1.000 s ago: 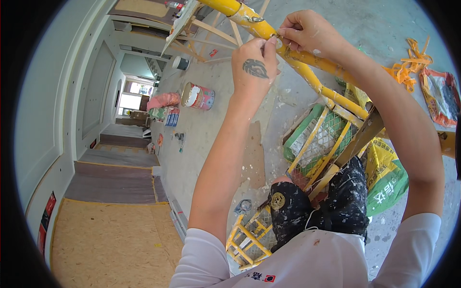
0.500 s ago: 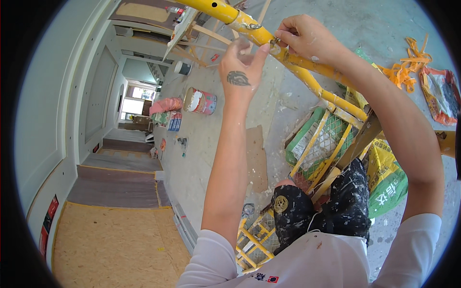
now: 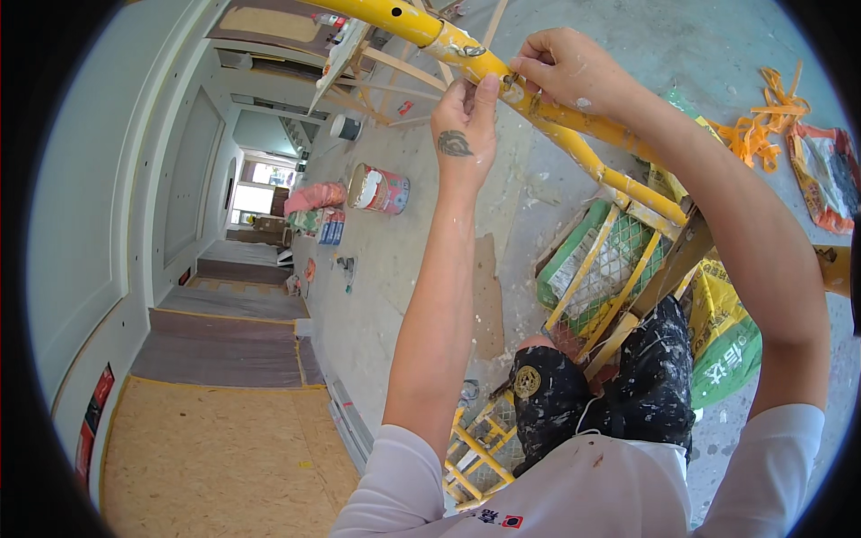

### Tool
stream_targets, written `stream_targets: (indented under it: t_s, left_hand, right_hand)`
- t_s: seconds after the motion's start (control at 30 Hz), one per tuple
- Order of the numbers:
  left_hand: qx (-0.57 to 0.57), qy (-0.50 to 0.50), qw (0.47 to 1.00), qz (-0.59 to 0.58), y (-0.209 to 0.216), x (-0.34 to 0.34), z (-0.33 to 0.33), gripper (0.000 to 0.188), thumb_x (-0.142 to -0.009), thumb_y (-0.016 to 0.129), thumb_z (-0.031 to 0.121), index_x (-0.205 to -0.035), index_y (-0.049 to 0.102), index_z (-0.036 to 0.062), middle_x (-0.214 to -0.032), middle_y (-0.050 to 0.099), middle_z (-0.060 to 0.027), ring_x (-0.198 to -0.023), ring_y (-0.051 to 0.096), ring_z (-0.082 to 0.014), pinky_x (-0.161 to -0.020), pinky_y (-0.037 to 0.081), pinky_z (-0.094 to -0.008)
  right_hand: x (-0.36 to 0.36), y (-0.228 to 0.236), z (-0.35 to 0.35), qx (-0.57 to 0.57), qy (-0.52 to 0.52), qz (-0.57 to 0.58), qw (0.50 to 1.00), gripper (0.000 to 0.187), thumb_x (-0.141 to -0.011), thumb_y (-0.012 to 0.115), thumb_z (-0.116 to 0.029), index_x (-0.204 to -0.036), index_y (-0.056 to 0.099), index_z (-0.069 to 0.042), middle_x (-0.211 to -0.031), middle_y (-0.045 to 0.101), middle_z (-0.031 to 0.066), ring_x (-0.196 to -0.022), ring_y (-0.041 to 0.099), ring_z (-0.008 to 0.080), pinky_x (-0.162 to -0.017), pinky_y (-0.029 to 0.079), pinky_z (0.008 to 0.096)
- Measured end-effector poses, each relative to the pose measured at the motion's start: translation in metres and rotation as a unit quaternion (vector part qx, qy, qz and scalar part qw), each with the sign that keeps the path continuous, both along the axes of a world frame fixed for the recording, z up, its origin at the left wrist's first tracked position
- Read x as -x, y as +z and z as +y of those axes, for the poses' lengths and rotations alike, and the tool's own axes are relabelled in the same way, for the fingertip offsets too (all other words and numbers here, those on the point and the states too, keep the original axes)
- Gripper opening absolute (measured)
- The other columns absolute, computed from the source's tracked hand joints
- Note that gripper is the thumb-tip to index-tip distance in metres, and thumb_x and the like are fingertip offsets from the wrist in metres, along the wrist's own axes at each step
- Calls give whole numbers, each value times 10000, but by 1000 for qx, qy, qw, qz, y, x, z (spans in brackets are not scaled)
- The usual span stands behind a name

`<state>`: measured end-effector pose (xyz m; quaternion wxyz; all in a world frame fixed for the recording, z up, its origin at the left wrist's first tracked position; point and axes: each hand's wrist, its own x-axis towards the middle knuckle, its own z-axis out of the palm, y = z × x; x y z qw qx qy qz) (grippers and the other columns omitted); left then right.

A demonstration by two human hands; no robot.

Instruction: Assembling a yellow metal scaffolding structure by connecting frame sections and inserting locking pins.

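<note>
A yellow scaffold pipe (image 3: pixel 489 67), smeared with paint, slants across the top of the view. My left hand (image 3: pixel 465 134) is at its near side, fingers curled in and thumb up against the pipe. Above and to the right, my right hand (image 3: pixel 569 72) is closed in a pinch over the same stretch of pipe. A small dark bit of metal or wire (image 3: pixel 508 82) shows on the pipe between the two hands. Whatever each hand's fingertips hold is too small or hidden to name. A wire loop (image 3: pixel 471 51) sits farther up the pipe.
Yellow scaffold frames with mesh (image 3: pixel 614 269) stand below me, around my legs. Green and yellow sacks (image 3: pixel 722 350) lie at the right, near orange strapping (image 3: pixel 758 130). A paint bucket (image 3: pixel 378 190) stands on the floor left of my arm. Boards (image 3: pixel 224 448) cover the lower left floor.
My left hand has shifted right and slightly down, and its fingers have curled in more. The right hand stays pinched at nearly the same spot on the pipe.
</note>
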<state>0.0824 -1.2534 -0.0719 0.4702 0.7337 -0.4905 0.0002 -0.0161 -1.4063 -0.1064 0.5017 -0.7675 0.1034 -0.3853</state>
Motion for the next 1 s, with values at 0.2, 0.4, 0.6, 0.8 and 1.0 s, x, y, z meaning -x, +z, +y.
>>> stream_targets:
  t_s: [0.2,0.4,0.6,0.8,1.0]
  left_hand:
    - [21,20,999,-16,-3,-3,1,468,-991,629,394,-1065,662,-66,-893,697,-78,-808,630,-108,-734,487,-273]
    - [-76,134,985,-82,15,32,3,454,-1001,595,349,-955,674,-96,-765,712,-133,-679,708,-179,-627,524,-297]
    - [-151,100,981,-72,16,51,-11,410,-1007,562,289,-930,666,-100,-719,709,-152,-605,716,-187,-542,514,-287]
    - [-119,106,963,-216,5,32,-15,335,-999,563,232,-849,667,-50,-651,684,-139,-547,687,-187,-515,493,-315]
    - [-43,64,957,-278,-3,22,-25,264,-965,595,171,-775,629,-8,-599,615,-125,-504,581,-189,-512,442,-346]
  right_hand:
    - [4,8,0,-50,93,13,994,197,-984,612,-175,-908,637,5,-735,655,31,-593,561,78,-577,476,254]
    - [3,9,-2,-72,81,10,994,215,-954,646,-187,-859,652,6,-701,667,58,-588,603,114,-583,496,284]
    - [-2,5,-5,-26,56,2,998,229,-982,623,-194,-893,650,15,-726,667,49,-591,575,99,-573,486,264]
    - [2,4,-12,20,63,-4,998,242,-991,602,-209,-906,660,9,-749,686,52,-605,597,116,-589,500,281]
    - [-1,-1,-26,29,72,4,997,292,-1003,584,-257,-908,666,7,-773,686,47,-631,604,123,-617,506,278]
